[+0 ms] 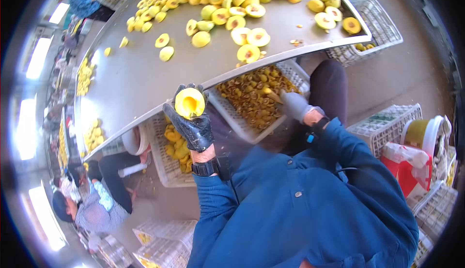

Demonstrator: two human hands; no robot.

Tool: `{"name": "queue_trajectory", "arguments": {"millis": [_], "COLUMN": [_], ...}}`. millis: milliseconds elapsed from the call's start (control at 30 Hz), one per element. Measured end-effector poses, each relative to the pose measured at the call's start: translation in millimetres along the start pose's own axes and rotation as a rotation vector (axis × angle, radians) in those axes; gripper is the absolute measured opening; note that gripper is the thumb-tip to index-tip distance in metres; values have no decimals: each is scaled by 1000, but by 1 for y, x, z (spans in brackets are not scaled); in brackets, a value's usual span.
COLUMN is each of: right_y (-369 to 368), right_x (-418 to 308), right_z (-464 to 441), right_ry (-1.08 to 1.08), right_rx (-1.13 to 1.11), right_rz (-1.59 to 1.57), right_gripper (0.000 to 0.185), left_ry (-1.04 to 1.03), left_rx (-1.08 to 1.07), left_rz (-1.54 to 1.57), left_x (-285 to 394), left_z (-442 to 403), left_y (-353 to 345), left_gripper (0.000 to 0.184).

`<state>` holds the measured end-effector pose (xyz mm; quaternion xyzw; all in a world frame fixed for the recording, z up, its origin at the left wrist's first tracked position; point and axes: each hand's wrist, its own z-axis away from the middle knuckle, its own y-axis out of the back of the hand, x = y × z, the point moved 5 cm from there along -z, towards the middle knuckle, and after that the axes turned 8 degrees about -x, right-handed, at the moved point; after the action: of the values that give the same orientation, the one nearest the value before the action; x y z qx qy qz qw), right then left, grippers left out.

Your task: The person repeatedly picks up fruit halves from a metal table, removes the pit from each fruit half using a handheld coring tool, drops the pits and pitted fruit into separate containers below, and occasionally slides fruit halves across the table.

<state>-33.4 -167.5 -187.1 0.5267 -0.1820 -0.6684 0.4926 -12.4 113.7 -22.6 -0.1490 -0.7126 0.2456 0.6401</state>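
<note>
My left hand, in a black glove, holds a yellow peach half with its cut face up. A smooth hollow shows in the middle of the flesh, with no stone in it. In a grey glove, my right hand is closed around a short, yellowish-brown tool, whose working end I cannot make out. Below that hand a white crate holds many stones and scraps. On the metal table ahead lie many peach halves, several with brown stones showing.
The table's raised edge runs just beyond my hands. A crate of yellow halves stands at my left, and another crate past the table's right corner. Crates, a white bucket and a red bag are at my right. A person sits at left.
</note>
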Motion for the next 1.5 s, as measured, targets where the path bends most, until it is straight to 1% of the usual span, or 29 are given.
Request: {"name": "queue_trajectory", "arguments": {"millis": [33,100,133,167,200,300,333,400,467,500,567,600,633,700,733,767,833,867,900,1033,1100,1133,1233,1267,1333,1367,1400,1467,1500], "right_y": [-3,-3,-3,-6,-13,-8,4,3,-2,-7,-12,-10,-5,5,17,3,-34,-23,-10,1,1,0,11,17,31,47,63,88,99], "right_x": [1,2,1,2,-1,-20,-36,-40,-31,-24,-10,-7,-5,-2,-5,-1,18,13,2,-10,-5,-2,-4,-5,-18,-30,-41,-66,-80], "right_z": [-1,-3,-6,-6,-9,5,13,16,14,14,20,23,25,27,29,18,-3,0,3,17,21,22,28,28,28,27,27,26,28], "right_ry": [42,19,12,1,33,87,76,51,-9,17,67,42,27,2,-76,-9,107,38,-52,-94,-109,-116,-87,-58,5,31,54,148,194], "right_rx": [-85,-48,-18,5,-144,-111,-50,-95,-124,-102,-55,-82,-6,145,225,99,-144,-62,-45,-44,-60,-70,-25,-2,63,107,153,233,274], "right_rz": [28,-21,-39,-63,64,-57,-116,-86,-76,-103,-157,-183,-242,-366,-320,-192,64,-75,-118,-198,-194,-179,-217,-253,-343,-393,-441,-451,-456], "right_gripper": [41,41,40,40,35,37,37,36,35,34,34,34,35,36,36,35,34,33,38,41,41,41,40,39,36,35,33,30,28], "left_ry": [-45,-207,-219,-187,-153,17,13,-373,-490,-553,-281,-162,-47,-204,-216,-265,-365,-379,-395,-372,-231,-327,-189,-124,350,301,138,96,71], "left_rx": [6,-79,-190,-211,-231,-38,-73,-196,-208,-205,-105,-19,111,28,62,-16,-190,-270,-337,-505,-533,-470,-516,-537,-438,-472,-546,-565,-542], "left_rz": [-81,-498,-664,-639,-614,78,49,-966,-1157,-1250,-967,-802,-611,-1362,-1500,-1530,-1572,-1561,-1548,-1809,-1939,-2019,-1864,-1605,-799,-500,-571,-739,-731], "left_x": [6,27,43,49,55,30,29,51,44,41,51,56,60,84,87,83,68,50,29,-65,-100,-109,-106,-94,-72,-61,-50,-47,-45], "left_z": [1,-1,3,10,16,22,25,31,27,26,20,17,8,-13,-27,-39,-81,-106,-132,-224,-244,-249,-262,-252,-215,-193,-171,-139,-122], "left_y": [14,21,23,27,27,13,-3,-40,-26,-19,21,45,79,98,102,101,55,40,28,1,-6,-5,2,2,-5,-7,-13,-2,-6], "left_gripper": [66,60,58,55,53,44,43,44,44,43,42,42,44,43,42,42,42,44,45,61,64,65,61,53,43,39,43,45,47]}}
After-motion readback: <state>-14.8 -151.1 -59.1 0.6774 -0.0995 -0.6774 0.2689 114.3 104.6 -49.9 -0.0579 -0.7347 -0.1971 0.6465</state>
